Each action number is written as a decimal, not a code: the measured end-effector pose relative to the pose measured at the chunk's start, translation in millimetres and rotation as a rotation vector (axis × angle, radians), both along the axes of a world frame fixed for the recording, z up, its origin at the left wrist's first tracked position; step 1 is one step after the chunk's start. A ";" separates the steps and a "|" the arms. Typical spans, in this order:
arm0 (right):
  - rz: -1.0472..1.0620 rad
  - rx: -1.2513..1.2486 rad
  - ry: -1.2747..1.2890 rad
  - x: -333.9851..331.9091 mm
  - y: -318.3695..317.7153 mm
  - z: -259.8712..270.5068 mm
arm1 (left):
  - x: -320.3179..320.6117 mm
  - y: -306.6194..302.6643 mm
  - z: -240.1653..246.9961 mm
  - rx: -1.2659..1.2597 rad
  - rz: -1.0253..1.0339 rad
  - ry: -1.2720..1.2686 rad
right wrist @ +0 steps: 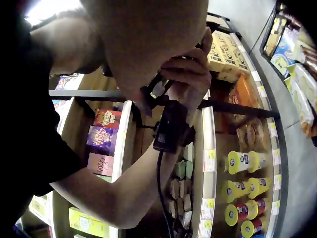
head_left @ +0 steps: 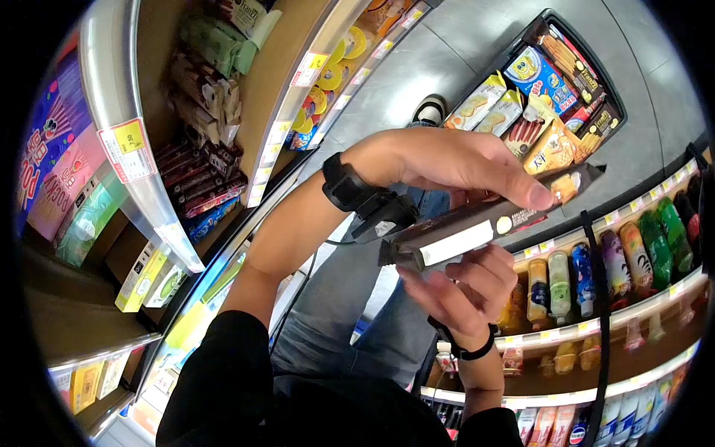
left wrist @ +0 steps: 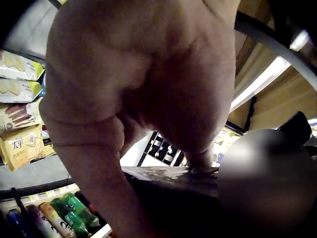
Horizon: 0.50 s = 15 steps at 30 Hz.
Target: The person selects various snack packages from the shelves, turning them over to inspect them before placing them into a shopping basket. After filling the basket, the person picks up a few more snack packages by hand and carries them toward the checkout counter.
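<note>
A long dark-brown snack pack (head_left: 447, 242) is held slantwise in front of my body. It has a white label panel along its side, a biscuit-like picture near the far end and crimped ends. My left hand (head_left: 469, 164) grips it from above toward the far end, with the thumb along the wrapper. Under its near end, the curled fingers of my right hand (head_left: 477, 287) hold the lower edge. In the left wrist view my left hand (left wrist: 143, 89) fills the middle, over the dark pack. The right wrist view shows my left hand (right wrist: 185, 74) partly covered.
A black basket (head_left: 624, 112) on the floor carries several snack packs, including a yellow bag (head_left: 551, 149). Shelves with boxes and bars line the left; a price tag (head_left: 128, 147) hangs on one edge. Bottles (head_left: 558, 287) stand on a curved shelf (head_left: 551, 335) at right.
</note>
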State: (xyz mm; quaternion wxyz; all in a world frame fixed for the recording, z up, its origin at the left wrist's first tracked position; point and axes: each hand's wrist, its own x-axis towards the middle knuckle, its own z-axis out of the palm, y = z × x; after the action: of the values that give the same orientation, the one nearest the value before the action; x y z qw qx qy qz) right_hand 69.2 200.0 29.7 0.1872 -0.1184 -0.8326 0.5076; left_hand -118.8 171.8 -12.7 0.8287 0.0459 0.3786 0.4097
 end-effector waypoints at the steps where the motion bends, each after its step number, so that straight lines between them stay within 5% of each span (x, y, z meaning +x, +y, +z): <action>1: 0.006 0.011 -0.008 1.0 2.9 0.9 | 0.5 0.0 -1.3 0.014 -0.023 0.002; 15: -0.092 -0.008 -0.070 2.9 4.4 1.4 | 7.3 -7.6 -6.2 0.081 -0.091 0.033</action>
State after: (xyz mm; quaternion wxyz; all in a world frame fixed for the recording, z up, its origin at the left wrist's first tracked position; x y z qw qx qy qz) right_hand 72.1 204.3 31.1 0.1807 -0.1747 -0.8304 0.4973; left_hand -111.4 164.2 -18.9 0.8374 0.1032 0.3730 0.3859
